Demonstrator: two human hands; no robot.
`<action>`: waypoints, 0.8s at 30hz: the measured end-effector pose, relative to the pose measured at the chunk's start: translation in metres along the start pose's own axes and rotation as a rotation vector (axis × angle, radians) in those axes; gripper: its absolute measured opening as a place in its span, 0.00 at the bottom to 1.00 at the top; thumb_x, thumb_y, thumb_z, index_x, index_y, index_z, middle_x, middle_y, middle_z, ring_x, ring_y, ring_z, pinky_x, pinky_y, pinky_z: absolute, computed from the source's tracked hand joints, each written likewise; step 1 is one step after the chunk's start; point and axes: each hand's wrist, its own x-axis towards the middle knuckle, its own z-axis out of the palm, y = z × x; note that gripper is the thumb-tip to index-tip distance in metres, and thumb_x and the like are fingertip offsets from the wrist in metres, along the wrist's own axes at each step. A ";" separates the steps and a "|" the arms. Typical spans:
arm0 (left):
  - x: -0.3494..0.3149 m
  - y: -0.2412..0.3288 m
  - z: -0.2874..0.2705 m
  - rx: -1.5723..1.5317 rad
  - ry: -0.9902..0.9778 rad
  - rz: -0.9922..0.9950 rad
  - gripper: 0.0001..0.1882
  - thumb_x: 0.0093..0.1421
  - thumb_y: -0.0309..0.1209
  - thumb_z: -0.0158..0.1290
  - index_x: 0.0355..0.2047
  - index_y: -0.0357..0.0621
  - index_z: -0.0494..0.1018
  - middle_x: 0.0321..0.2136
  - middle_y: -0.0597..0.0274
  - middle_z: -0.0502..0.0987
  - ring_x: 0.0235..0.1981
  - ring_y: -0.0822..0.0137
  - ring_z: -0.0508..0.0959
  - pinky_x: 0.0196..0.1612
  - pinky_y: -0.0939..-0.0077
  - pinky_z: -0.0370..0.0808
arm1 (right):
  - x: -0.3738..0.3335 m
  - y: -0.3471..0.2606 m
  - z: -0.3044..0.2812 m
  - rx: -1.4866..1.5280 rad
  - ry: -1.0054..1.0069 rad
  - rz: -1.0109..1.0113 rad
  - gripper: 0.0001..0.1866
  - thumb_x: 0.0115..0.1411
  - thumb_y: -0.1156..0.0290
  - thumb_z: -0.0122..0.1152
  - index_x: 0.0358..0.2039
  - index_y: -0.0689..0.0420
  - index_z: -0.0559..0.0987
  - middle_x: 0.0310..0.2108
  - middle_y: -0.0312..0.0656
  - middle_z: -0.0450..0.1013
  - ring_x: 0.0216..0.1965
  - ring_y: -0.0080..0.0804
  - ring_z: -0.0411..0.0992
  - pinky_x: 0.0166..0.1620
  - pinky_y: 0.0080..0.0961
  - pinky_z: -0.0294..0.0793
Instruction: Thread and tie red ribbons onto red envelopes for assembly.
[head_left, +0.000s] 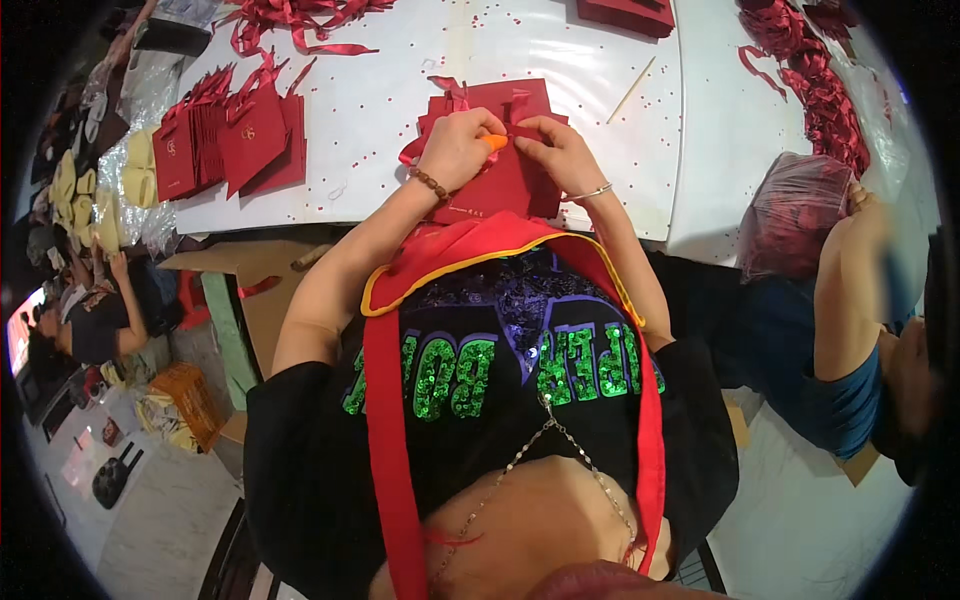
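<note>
From where I stand, both arms reach forward and angle inward, so that the two hands meet in front of the chest. The left forearm (372,232) slants up and to the right, the left wrist (432,184) fairly straight. The left hand (460,147) is back upward, its fingers (488,120) curled over and their tips partly hidden. The right forearm (632,240) slants the other way to the right wrist (588,193). The right hand (560,157) points left, forefinger (538,123) and thumb (536,150) stretched toward the left hand, their tips close together. The two hands nearly touch.
</note>
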 end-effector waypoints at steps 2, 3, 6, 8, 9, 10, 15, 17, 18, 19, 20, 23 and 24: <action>0.000 0.005 -0.001 0.047 -0.013 -0.017 0.05 0.49 0.24 0.52 0.27 0.37 0.72 0.19 0.58 0.75 0.20 0.71 0.75 0.23 0.78 0.69 | -0.001 -0.001 0.000 -0.044 0.006 -0.043 0.14 0.54 0.69 0.56 0.41 0.59 0.72 0.29 0.32 0.70 0.30 0.16 0.65 0.34 0.14 0.65; 0.001 0.007 -0.001 0.093 -0.028 -0.031 0.05 0.50 0.25 0.53 0.28 0.37 0.72 0.17 0.62 0.74 0.19 0.76 0.72 0.23 0.81 0.68 | -0.001 -0.002 0.000 -0.044 0.006 -0.044 0.14 0.54 0.69 0.56 0.41 0.59 0.72 0.29 0.32 0.70 0.30 0.16 0.65 0.34 0.14 0.65; 0.002 0.006 -0.002 0.111 -0.007 0.010 0.07 0.49 0.25 0.53 0.30 0.38 0.72 0.16 0.62 0.73 0.18 0.75 0.72 0.22 0.80 0.67 | -0.003 -0.005 0.002 -0.123 0.020 -0.035 0.14 0.54 0.69 0.55 0.41 0.60 0.72 0.29 0.34 0.71 0.30 0.17 0.66 0.34 0.15 0.65; 0.002 0.010 -0.003 0.101 -0.015 -0.026 0.08 0.47 0.25 0.52 0.30 0.38 0.72 0.17 0.58 0.74 0.20 0.70 0.74 0.24 0.77 0.69 | -0.005 -0.006 0.004 -0.149 0.058 -0.057 0.14 0.54 0.70 0.55 0.41 0.60 0.72 0.30 0.36 0.72 0.31 0.19 0.67 0.35 0.16 0.66; 0.002 0.012 -0.004 0.089 -0.027 -0.060 0.10 0.45 0.25 0.51 0.30 0.38 0.72 0.18 0.54 0.75 0.22 0.64 0.77 0.25 0.74 0.71 | -0.005 -0.005 0.004 -0.150 0.059 -0.059 0.14 0.54 0.70 0.55 0.41 0.60 0.72 0.30 0.36 0.72 0.31 0.19 0.67 0.35 0.16 0.66; 0.003 0.010 -0.004 0.089 -0.026 -0.060 0.10 0.45 0.25 0.51 0.30 0.38 0.72 0.18 0.54 0.75 0.22 0.64 0.77 0.25 0.74 0.71 | -0.005 -0.004 0.005 -0.145 0.073 -0.095 0.14 0.54 0.70 0.55 0.41 0.59 0.72 0.30 0.37 0.73 0.31 0.19 0.67 0.35 0.16 0.67; 0.011 0.006 -0.006 0.032 -0.171 -0.057 0.12 0.48 0.24 0.52 0.35 0.36 0.71 0.15 0.64 0.73 0.17 0.78 0.71 0.21 0.81 0.66 | -0.008 -0.009 0.005 -0.107 0.080 -0.124 0.13 0.54 0.71 0.55 0.41 0.59 0.73 0.30 0.38 0.73 0.31 0.20 0.67 0.36 0.16 0.67; 0.009 0.010 -0.005 0.036 -0.157 -0.080 0.11 0.48 0.23 0.52 0.35 0.36 0.71 0.15 0.64 0.73 0.17 0.78 0.71 0.20 0.82 0.66 | -0.008 -0.007 0.005 -0.134 0.085 -0.132 0.13 0.53 0.71 0.55 0.40 0.59 0.73 0.30 0.38 0.73 0.31 0.20 0.68 0.36 0.16 0.67; 0.008 0.013 -0.005 0.039 -0.144 -0.104 0.11 0.48 0.23 0.52 0.34 0.36 0.71 0.15 0.64 0.73 0.16 0.78 0.71 0.20 0.82 0.66 | -0.008 -0.006 0.005 -0.135 0.085 -0.133 0.13 0.53 0.71 0.55 0.40 0.59 0.73 0.30 0.38 0.73 0.31 0.20 0.68 0.36 0.16 0.67; 0.008 0.010 -0.003 0.039 -0.144 -0.103 0.11 0.48 0.23 0.52 0.34 0.36 0.71 0.15 0.64 0.73 0.16 0.78 0.71 0.20 0.82 0.66 | -0.009 -0.006 0.005 -0.162 0.096 -0.129 0.13 0.53 0.71 0.56 0.40 0.59 0.73 0.29 0.40 0.73 0.30 0.21 0.68 0.35 0.17 0.67; 0.006 0.008 0.000 0.015 -0.111 -0.092 0.10 0.48 0.23 0.52 0.34 0.36 0.72 0.15 0.65 0.73 0.16 0.78 0.71 0.20 0.82 0.66 | -0.010 -0.007 0.005 -0.189 0.107 -0.125 0.13 0.52 0.71 0.57 0.39 0.60 0.73 0.29 0.41 0.73 0.30 0.22 0.68 0.35 0.17 0.68; 0.004 0.008 0.003 -0.047 -0.065 -0.098 0.09 0.48 0.23 0.51 0.33 0.36 0.72 0.15 0.65 0.73 0.17 0.78 0.71 0.20 0.83 0.66 | -0.012 -0.009 0.006 -0.259 0.187 -0.212 0.14 0.50 0.72 0.59 0.38 0.60 0.73 0.27 0.44 0.74 0.27 0.26 0.71 0.32 0.20 0.69; 0.003 0.011 0.005 -0.085 -0.053 -0.115 0.09 0.48 0.23 0.51 0.32 0.36 0.72 0.15 0.65 0.73 0.17 0.78 0.71 0.20 0.83 0.66 | -0.013 -0.008 0.008 -0.260 0.188 -0.211 0.14 0.50 0.72 0.59 0.38 0.60 0.73 0.27 0.44 0.74 0.27 0.26 0.71 0.32 0.20 0.69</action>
